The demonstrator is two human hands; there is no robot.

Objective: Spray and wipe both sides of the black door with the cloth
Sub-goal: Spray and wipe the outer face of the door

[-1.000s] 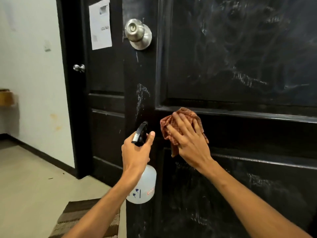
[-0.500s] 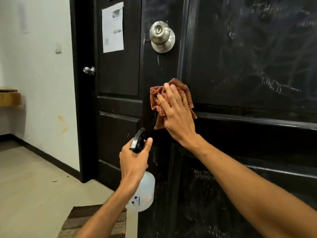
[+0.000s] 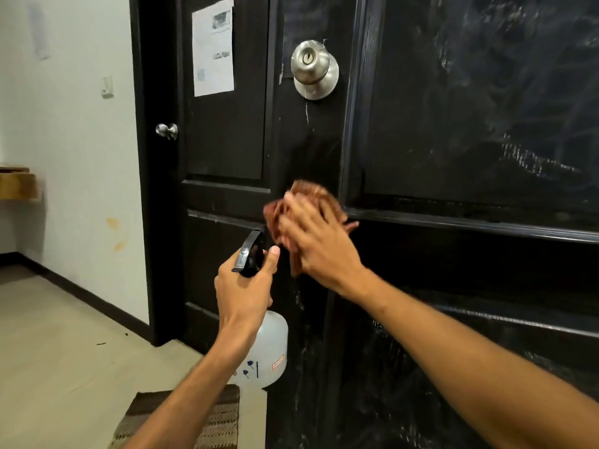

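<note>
The black panelled door [image 3: 470, 131] fills the right of the view, streaked with pale smears. My right hand [image 3: 319, 244] presses a reddish-brown checked cloth [image 3: 304, 197] flat against the door's left stile below the silver knob [image 3: 312, 68]; hand and cloth are motion-blurred. My left hand [image 3: 243, 290] grips the neck of a translucent white spray bottle [image 3: 269, 354] with a black trigger head [image 3: 248, 254], held just left of the door's edge and below the cloth.
A second black door [image 3: 223, 150] with a taped paper sheet [image 3: 212, 47] and small knob [image 3: 167, 130] stands behind to the left. White wall, dark baseboard and beige floor lie left. A striped mat [image 3: 214, 419] lies at my feet.
My right hand has swept the cloth up the stile toward the knob and back down again. The spray bottle has stayed about where it was; the view has shifted left.
</note>
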